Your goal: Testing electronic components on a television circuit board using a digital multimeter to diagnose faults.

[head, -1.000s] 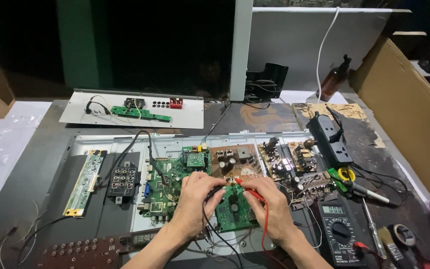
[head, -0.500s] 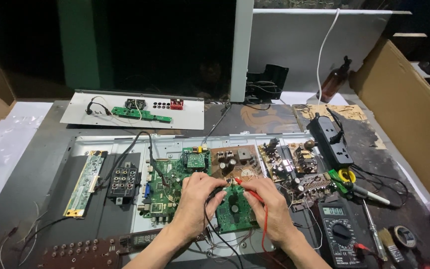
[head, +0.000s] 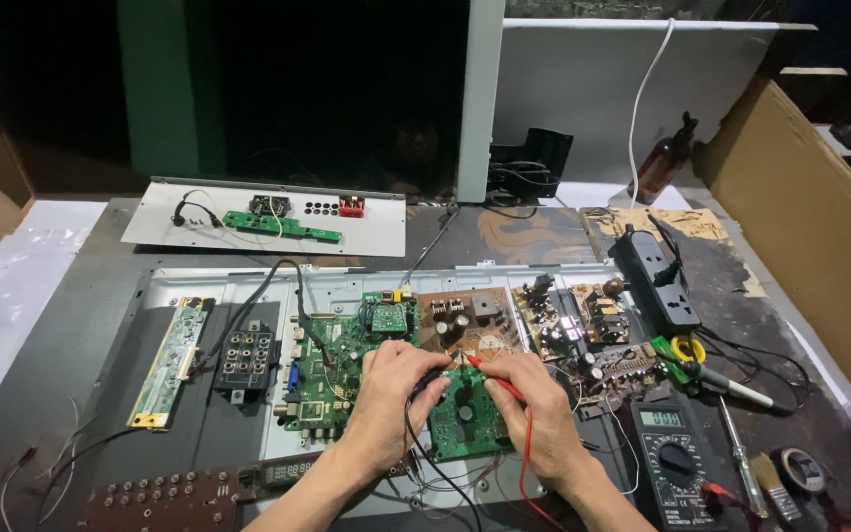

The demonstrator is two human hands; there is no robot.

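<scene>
Left hand (head: pixel 391 399): we see it curled narrowly around a black probe (head: pixel 429 378), tip lowered onto the small green board (head: pixel 465 414).
Right hand (head: pixel 534 409): pinched closed on a red probe (head: pixel 490 378), tip just beside the black one.
Small green board: lying between both hands, at the near edge of the metal chassis (head: pixel 209 286).
Multimeter (head: pixel 677 463): we note it just right of the right wrist.
Power strip (head: pixel 654 278): well behind the multimeter.
</scene>
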